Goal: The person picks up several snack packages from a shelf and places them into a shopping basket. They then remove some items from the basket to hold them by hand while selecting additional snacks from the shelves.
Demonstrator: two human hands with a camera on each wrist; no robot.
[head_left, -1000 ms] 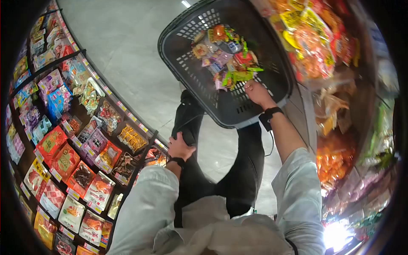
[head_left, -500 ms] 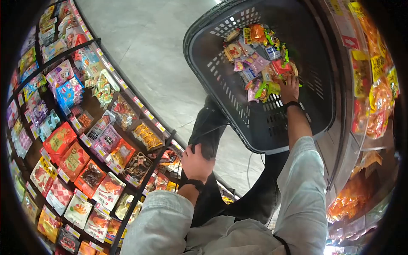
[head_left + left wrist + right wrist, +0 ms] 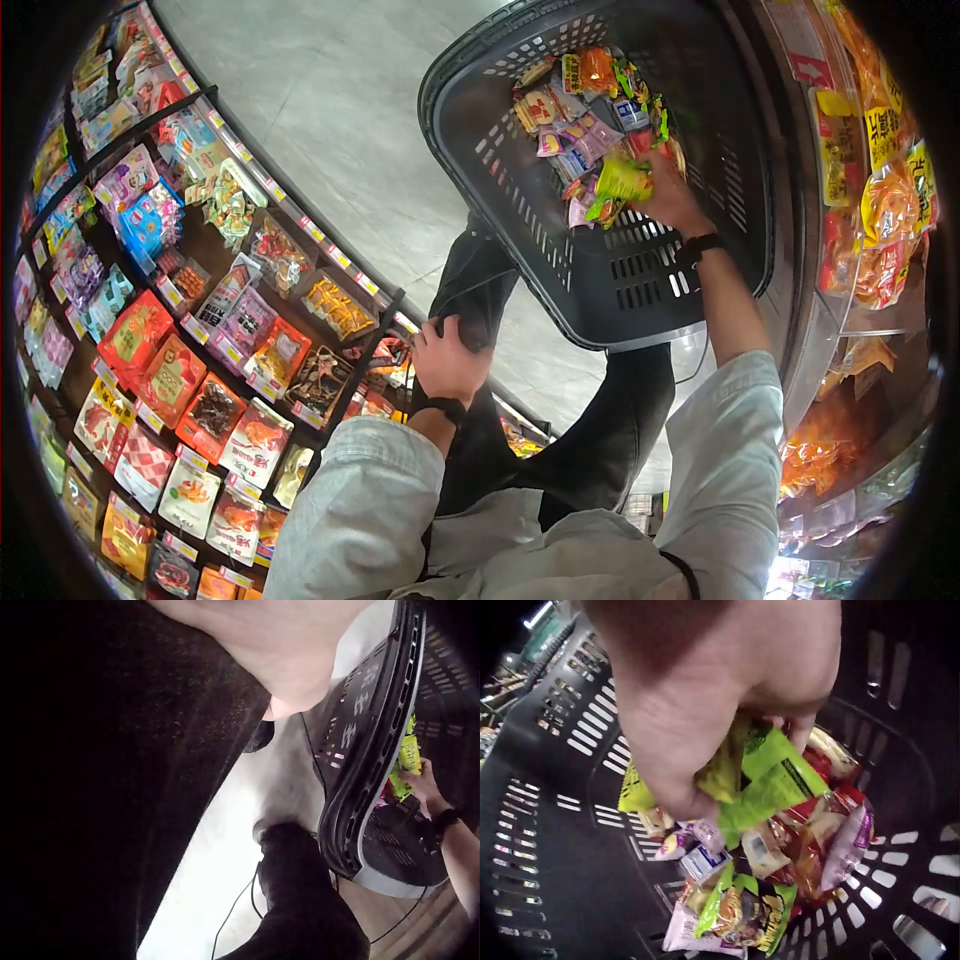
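A person's right hand (image 3: 668,192) reaches into a dark plastic shopping basket (image 3: 620,290) at the far right, fingers curled round a bright green snack packet (image 3: 769,780) held just above a heap of small snack packs (image 3: 585,100) (many colours, lying loose in the basket's far end). The left hand (image 3: 447,362) rests on the person's dark trouser leg (image 3: 480,290), nearer and to the left, fingers bent over the cloth. Shelves of packaged snacks (image 3: 180,370) line the left side; more hanging packets (image 3: 885,230) fill the right edge.
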